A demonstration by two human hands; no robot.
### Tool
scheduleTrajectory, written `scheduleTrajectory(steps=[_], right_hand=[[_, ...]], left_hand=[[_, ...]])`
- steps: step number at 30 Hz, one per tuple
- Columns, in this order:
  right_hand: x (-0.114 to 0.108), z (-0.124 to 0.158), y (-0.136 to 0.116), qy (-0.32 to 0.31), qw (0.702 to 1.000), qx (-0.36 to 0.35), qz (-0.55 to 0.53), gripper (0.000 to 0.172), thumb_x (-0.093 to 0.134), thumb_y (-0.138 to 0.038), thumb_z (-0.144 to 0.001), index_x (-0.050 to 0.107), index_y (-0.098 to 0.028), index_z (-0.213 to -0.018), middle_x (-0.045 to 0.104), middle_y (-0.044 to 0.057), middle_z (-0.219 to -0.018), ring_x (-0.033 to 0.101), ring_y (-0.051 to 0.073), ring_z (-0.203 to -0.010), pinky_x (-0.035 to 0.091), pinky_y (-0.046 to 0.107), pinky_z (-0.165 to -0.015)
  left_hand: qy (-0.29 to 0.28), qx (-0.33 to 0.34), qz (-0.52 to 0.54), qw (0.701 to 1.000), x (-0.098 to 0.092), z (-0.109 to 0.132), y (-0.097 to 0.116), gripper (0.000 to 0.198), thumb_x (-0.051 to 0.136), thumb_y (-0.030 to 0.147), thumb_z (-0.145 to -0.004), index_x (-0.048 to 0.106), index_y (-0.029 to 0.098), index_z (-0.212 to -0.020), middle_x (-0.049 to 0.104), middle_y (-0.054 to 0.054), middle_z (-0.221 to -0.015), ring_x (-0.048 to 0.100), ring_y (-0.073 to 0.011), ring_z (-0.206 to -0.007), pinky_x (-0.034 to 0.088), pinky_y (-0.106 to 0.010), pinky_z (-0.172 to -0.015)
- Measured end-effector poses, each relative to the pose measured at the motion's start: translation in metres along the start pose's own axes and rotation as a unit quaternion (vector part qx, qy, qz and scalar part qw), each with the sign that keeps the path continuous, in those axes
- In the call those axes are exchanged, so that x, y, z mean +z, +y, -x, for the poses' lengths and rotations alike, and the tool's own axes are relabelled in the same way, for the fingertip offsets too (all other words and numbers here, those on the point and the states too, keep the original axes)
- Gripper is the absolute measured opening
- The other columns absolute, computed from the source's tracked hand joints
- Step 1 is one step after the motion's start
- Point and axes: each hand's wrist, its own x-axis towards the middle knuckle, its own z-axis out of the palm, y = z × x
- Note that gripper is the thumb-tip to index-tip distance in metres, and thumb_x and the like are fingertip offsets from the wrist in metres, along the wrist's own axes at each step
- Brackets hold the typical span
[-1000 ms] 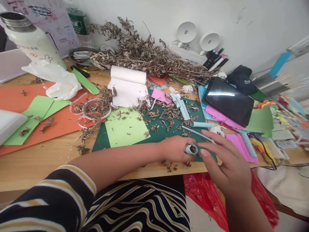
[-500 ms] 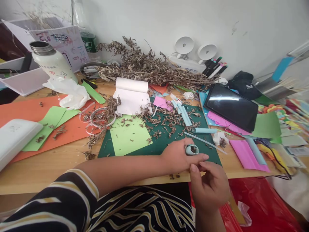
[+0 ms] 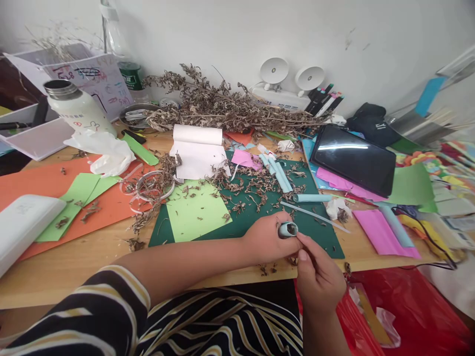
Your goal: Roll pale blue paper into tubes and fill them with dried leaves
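My left hand [image 3: 265, 238] is wrapped round a pale blue paper tube [image 3: 288, 229], whose open end faces up and shows brown dried leaf bits inside. Close against it, my right hand [image 3: 321, 274] has its fingers drawn together, the index fingertip at the tube's rim. What lies between those fingers, if anything, is hidden. Both hands are over the front edge of a green cutting mat [image 3: 237, 232]. Crumbled dried leaves [image 3: 256, 185] are strewn on the mat, near a light green paper sheet [image 3: 196, 210] and more blue paper tubes [image 3: 280, 175].
Dried plant stalks [image 3: 222, 106] lie along the wall. A black tablet [image 3: 354, 160] and pink paper [image 3: 382, 232] are on the right. On the left stand a white bottle [image 3: 79, 109] and a white case [image 3: 27, 230] on orange paper [image 3: 22, 180]. A red plastic bag [image 3: 419, 306] hangs below the table edge.
The right hand's index finger has moved up to the tube's rim. The tube now leans more to the right, and both hands have shifted slightly left in view.
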Motion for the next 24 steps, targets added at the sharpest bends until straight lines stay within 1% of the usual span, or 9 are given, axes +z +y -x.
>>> scheduleTrajectory(steps=[3, 6, 8, 10, 12, 15, 18, 20, 24], right_hand=[[-0.0011, 0.0005, 0.0015, 0.009, 1.000, 0.008, -0.014, 0.031, 0.047, -0.008, -0.073, 0.060, -0.023, -0.096, 0.064, 0.000, -0.084, 0.060, 0.013, -0.075, 0.050, 0.024, -0.067], [-0.0014, 0.0012, 0.0035, -0.030, 0.997, 0.014, -0.070, 0.031, 0.052, -0.014, -0.071, 0.056, -0.021, -0.101, 0.063, 0.003, -0.088, 0.059, 0.015, -0.078, 0.050, 0.025, -0.064], [-0.0007, 0.0018, 0.0046, -0.039, 0.995, 0.012, -0.092, 0.035, 0.056, -0.015, -0.069, 0.054, -0.020, -0.103, 0.062, 0.004, -0.087, 0.059, 0.015, -0.077, 0.051, 0.024, -0.061], [0.0001, 0.0020, 0.0052, -0.033, 0.996, 0.011, -0.081, 0.035, 0.057, -0.014, -0.067, 0.055, -0.020, -0.102, 0.062, 0.003, -0.085, 0.059, 0.014, -0.074, 0.051, 0.023, -0.060], [0.0005, 0.0014, 0.0054, -0.033, 0.998, 0.001, -0.052, 0.034, 0.056, -0.012, -0.068, 0.055, -0.021, -0.102, 0.063, 0.003, -0.084, 0.059, 0.014, -0.074, 0.051, 0.024, -0.062], [0.0004, -0.0016, 0.0042, -0.038, 0.998, -0.041, -0.005, 0.035, 0.053, -0.010, -0.070, 0.054, -0.022, -0.103, 0.063, 0.002, -0.085, 0.060, 0.015, -0.077, 0.051, 0.027, -0.068], [0.0004, -0.0050, 0.0020, -0.027, 0.996, -0.082, 0.018, 0.037, 0.049, -0.007, -0.072, 0.053, -0.023, -0.105, 0.063, 0.001, -0.083, 0.060, 0.014, -0.078, 0.051, 0.027, -0.070], [0.0007, -0.0060, 0.0011, -0.021, 0.995, -0.093, 0.025, 0.038, 0.047, -0.006, -0.072, 0.052, -0.023, -0.106, 0.063, 0.002, -0.082, 0.059, 0.014, -0.078, 0.051, 0.027, -0.069], [0.0014, -0.0052, 0.0031, -0.045, 0.993, -0.107, 0.017, 0.038, 0.051, -0.010, -0.071, 0.050, -0.020, -0.108, 0.061, 0.004, -0.083, 0.058, 0.016, -0.078, 0.051, 0.030, -0.065]], left_hand=[[-0.009, 0.001, -0.013, 1.000, -0.0001, 0.0006, -0.0003, 0.021, 0.053, 0.032, -0.063, 0.039, 0.018, -0.067, 0.040, 0.006, -0.056, 0.035, -0.0059, -0.052, 0.030, -0.016, -0.047], [-0.016, -0.003, -0.009, 1.000, 0.0002, 0.0014, -0.0006, 0.021, 0.052, 0.033, -0.064, 0.039, 0.018, -0.067, 0.041, 0.006, -0.056, 0.035, -0.0061, -0.052, 0.030, -0.016, -0.047], [-0.022, -0.007, -0.003, 1.000, 0.0005, 0.0015, -0.0010, 0.021, 0.053, 0.034, -0.064, 0.038, 0.018, -0.067, 0.041, 0.006, -0.057, 0.036, -0.0063, -0.053, 0.030, -0.017, -0.047], [-0.022, -0.011, -0.006, 1.000, 0.0004, 0.0009, -0.0019, 0.022, 0.054, 0.034, -0.063, 0.039, 0.018, -0.066, 0.041, 0.006, -0.056, 0.036, -0.0063, -0.053, 0.030, -0.017, -0.048], [-0.016, -0.014, -0.013, 1.000, 0.0001, -0.0003, -0.0029, 0.022, 0.054, 0.034, -0.062, 0.039, 0.018, -0.066, 0.041, 0.006, -0.056, 0.036, -0.0063, -0.053, 0.030, -0.017, -0.048], [-0.011, -0.012, -0.021, 1.000, -0.0007, -0.0025, -0.0041, 0.021, 0.053, 0.034, -0.063, 0.039, 0.018, -0.065, 0.042, 0.007, -0.055, 0.035, -0.0063, -0.052, 0.030, -0.017, -0.047], [-0.009, 0.001, -0.016, 1.000, -0.0020, -0.0036, -0.0041, 0.021, 0.054, 0.033, -0.062, 0.039, 0.017, -0.063, 0.039, 0.007, -0.053, 0.034, -0.0062, -0.052, 0.029, -0.017, -0.047], [-0.009, 0.012, -0.005, 1.000, -0.0031, -0.0038, -0.0036, 0.020, 0.054, 0.031, -0.062, 0.039, 0.017, -0.061, 0.037, 0.007, -0.053, 0.033, -0.0063, -0.052, 0.029, -0.017, -0.047], [-0.023, 0.026, 0.013, 0.999, -0.0055, -0.0044, -0.0034, 0.024, 0.054, 0.033, -0.061, 0.037, 0.017, -0.059, 0.036, 0.006, -0.053, 0.032, -0.0068, -0.052, 0.028, -0.017, -0.046]])
